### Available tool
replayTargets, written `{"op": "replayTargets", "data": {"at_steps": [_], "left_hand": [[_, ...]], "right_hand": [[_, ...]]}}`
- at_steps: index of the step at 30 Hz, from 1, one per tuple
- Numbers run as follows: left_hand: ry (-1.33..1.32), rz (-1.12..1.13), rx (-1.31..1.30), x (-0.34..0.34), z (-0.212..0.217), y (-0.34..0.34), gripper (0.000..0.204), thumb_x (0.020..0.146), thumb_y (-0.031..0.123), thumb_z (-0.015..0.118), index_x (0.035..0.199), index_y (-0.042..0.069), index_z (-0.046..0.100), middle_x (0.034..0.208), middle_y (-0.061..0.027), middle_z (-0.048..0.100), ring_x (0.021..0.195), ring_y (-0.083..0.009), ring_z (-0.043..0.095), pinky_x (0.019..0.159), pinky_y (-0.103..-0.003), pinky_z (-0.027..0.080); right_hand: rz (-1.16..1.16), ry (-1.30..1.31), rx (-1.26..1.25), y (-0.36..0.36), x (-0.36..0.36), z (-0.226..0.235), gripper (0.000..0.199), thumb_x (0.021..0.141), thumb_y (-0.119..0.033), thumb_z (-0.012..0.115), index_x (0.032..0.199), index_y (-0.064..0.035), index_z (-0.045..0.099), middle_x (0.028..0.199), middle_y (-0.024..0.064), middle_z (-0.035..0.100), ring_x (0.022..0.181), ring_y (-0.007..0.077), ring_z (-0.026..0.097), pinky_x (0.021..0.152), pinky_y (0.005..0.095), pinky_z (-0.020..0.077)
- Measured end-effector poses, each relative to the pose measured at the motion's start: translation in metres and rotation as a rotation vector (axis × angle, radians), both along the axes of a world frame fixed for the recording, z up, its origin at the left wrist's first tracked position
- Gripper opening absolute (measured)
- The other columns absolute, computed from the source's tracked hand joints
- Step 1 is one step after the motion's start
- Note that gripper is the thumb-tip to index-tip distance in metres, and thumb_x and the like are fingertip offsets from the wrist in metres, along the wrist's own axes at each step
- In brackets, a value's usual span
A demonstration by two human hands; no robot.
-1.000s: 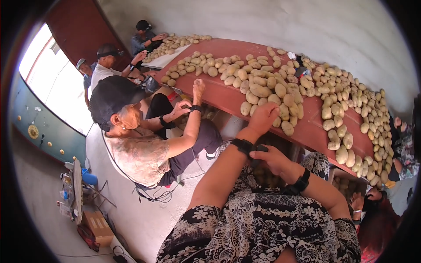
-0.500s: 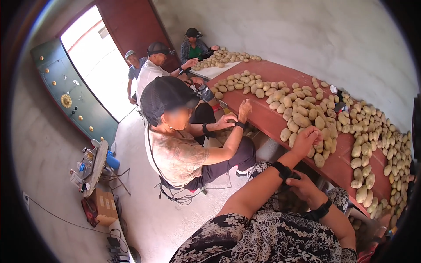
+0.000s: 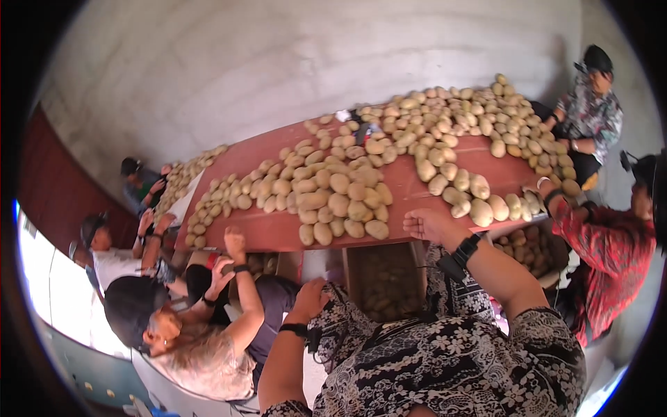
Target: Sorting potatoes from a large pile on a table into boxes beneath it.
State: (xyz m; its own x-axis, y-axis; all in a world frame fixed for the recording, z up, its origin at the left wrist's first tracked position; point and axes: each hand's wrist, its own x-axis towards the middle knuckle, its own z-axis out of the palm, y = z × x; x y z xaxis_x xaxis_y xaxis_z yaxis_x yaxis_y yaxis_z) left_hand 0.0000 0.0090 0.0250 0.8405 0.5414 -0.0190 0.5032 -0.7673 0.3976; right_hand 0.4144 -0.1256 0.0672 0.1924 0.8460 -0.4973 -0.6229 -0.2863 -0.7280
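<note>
My left hand (image 3: 310, 300) lies on my left thigh, fingers resting over the patterned cloth, with nothing seen in it. My right hand (image 3: 427, 224) is held at the near edge of the red table (image 3: 278, 229). Its fingers are curled in, and no object shows in them. Just left of it is the near end of a large heap of potatoes (image 3: 340, 201). To its right, a row of potatoes (image 3: 500, 207) runs along the table edge. Both my wrists carry dark bands.
Below the table edge, between my knees, stands a box (image 3: 353, 278) with potatoes inside. Another box of potatoes (image 3: 531, 254) is to the right. Co-workers sit close on both sides: one in a light patterned shirt (image 3: 208, 365), one in red (image 3: 608, 260). More potatoes (image 3: 445, 111) cover the far side.
My view has swung right to face the table. My right hand has let go of my left wristband and moved to the table edge; my left hand has dropped onto my thigh.
</note>
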Motion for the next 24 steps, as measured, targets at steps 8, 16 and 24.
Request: {"op": "replayTargets", "data": {"at_steps": [8, 16, 24], "left_hand": [[0.066, 0.158, 0.140, 0.025, 0.000, -0.011, 0.044, 0.087, 0.035, 0.062, 0.123, 0.011, 0.060, 0.123, -0.0194, 0.059, 0.123, -0.0385, 0.049, 0.105, -0.047, 0.037], [0.130, 0.158, 0.136, 0.036, 0.006, -0.010, 0.043, 0.086, 0.036, 0.062, 0.123, 0.013, 0.061, 0.128, -0.0143, 0.058, 0.133, -0.0343, 0.042, 0.113, -0.052, 0.028], [0.149, 0.214, 0.102, 0.029, 0.006, -0.005, 0.038, 0.087, 0.035, 0.060, 0.119, 0.014, 0.064, 0.130, -0.0089, 0.057, 0.136, -0.0336, 0.039, 0.114, -0.055, 0.026]], "right_hand": [[-0.246, -0.047, 0.001, -0.002, 0.076, 0.015, 0.018, 0.094, -0.023, 0.058, 0.101, -0.0082, 0.064, 0.100, 0.0039, 0.067, 0.099, 0.0193, 0.064, 0.087, 0.0344, 0.0491], [-0.261, -0.513, -0.092, 0.060, 0.123, 0.010, 0.019, 0.091, -0.022, 0.058, 0.102, -0.0074, 0.063, 0.094, 0.0087, 0.067, 0.091, 0.0253, 0.065, 0.086, 0.0378, 0.0495], [-0.127, -1.715, -0.601, 0.097, 0.128, 0.019, 0.033, 0.087, -0.011, 0.054, 0.118, -0.0168, 0.063, 0.132, 0.0115, 0.051, 0.126, 0.0318, 0.045, 0.103, 0.0504, 0.0377]]}}
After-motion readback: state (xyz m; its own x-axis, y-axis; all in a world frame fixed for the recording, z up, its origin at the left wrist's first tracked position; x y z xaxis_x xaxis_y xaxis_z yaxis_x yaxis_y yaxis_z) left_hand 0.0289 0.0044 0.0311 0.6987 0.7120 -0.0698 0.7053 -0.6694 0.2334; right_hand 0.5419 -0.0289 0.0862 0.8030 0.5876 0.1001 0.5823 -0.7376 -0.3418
